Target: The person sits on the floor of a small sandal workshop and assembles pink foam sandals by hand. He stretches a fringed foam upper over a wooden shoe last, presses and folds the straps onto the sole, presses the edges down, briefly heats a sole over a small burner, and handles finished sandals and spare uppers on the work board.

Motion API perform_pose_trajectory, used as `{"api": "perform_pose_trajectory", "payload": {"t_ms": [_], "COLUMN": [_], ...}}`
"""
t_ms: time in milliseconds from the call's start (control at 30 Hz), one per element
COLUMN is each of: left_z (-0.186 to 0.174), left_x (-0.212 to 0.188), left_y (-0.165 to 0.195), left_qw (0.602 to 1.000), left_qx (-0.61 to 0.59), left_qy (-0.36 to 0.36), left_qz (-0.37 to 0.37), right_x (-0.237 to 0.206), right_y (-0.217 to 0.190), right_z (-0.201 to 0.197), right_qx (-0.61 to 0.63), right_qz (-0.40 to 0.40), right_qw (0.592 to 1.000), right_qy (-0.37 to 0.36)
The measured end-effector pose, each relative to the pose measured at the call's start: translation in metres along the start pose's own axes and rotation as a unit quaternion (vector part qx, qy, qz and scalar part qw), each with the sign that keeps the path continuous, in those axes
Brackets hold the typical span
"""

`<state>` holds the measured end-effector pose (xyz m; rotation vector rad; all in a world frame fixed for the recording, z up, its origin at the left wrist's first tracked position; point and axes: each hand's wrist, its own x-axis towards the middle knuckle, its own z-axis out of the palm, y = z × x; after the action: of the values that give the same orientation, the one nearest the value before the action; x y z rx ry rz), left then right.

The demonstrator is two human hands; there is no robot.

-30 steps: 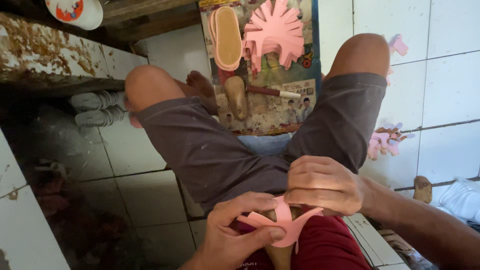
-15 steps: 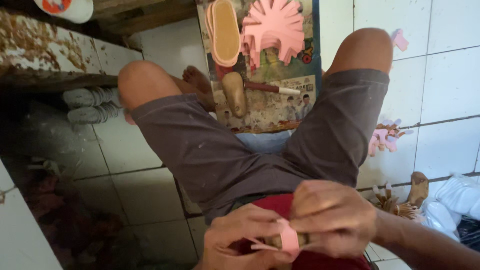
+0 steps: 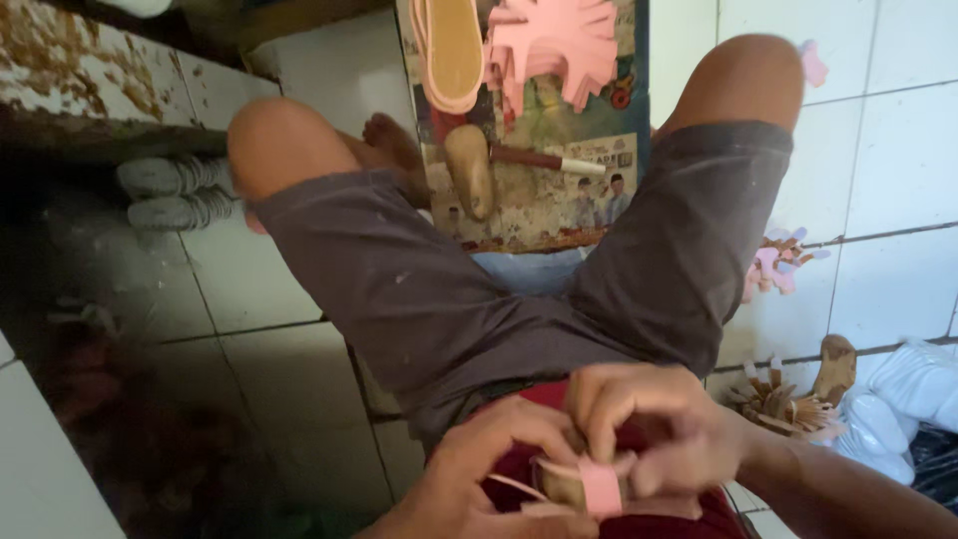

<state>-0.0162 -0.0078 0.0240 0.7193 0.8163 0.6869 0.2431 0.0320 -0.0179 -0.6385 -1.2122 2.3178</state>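
Down near the bottom edge of the view, both hands meet over the person's lap, close against a dark red shirt (image 3: 639, 514). The left hand (image 3: 489, 474) cups from the near left, its fingers curled around a small tan piece (image 3: 561, 486) that shows only partly between the fingers. The right hand (image 3: 654, 424) comes in from the right, its grip narrow, thumb and fingertips pinched on a pink strap (image 3: 599, 487) that wraps across the tan piece. A thin pink strip trails from it toward the left hand. What exactly the tan piece is cannot be told, since the hands cover most of it.

Beyond the hands, grey shorts (image 3: 429, 299) cover both spread thighs, with bare knees to the far left and far right. Between the legs on the tiled floor (image 3: 888, 180) lies a printed board (image 3: 559, 200). On it rest a tan foot-shaped form (image 3: 469, 170), a tool with a dark handle (image 3: 544, 160) just beside that form, a pink sandal sole (image 3: 449, 45) at the far end, and a stack of pink cut pieces (image 3: 554, 40) right of the sole. To the right on the floor lie pink scraps (image 3: 773, 265), and nearer, a tan bundle (image 3: 783, 404) beside white bags (image 3: 908, 399). At far left stands a rusty, stained surface (image 3: 90, 80).
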Motion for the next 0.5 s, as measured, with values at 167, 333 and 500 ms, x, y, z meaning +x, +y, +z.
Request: {"api": "perform_pose_trajectory", "payload": {"t_ms": [167,333,500], "left_z": [0.000,-0.010,-0.013], "left_x": [0.012,0.003,-0.004], "left_y": [-0.010,-0.033,-0.051], "left_qw": [0.984,0.978,0.965], "left_qx": [-0.114,-0.081,-0.113], "left_qy": [0.111,0.180,0.227], "left_qz": [-0.081,-0.070,-0.061], "right_x": [0.003,0.000,0.006], "right_y": [0.014,0.016,0.016], "right_z": [-0.004,-0.005,-0.008], "right_qx": [0.272,0.172,0.084], "right_qz": [0.032,0.049,0.083], "right_qw": [0.954,0.970,0.977], "right_qy": [0.121,0.163,0.176]}}
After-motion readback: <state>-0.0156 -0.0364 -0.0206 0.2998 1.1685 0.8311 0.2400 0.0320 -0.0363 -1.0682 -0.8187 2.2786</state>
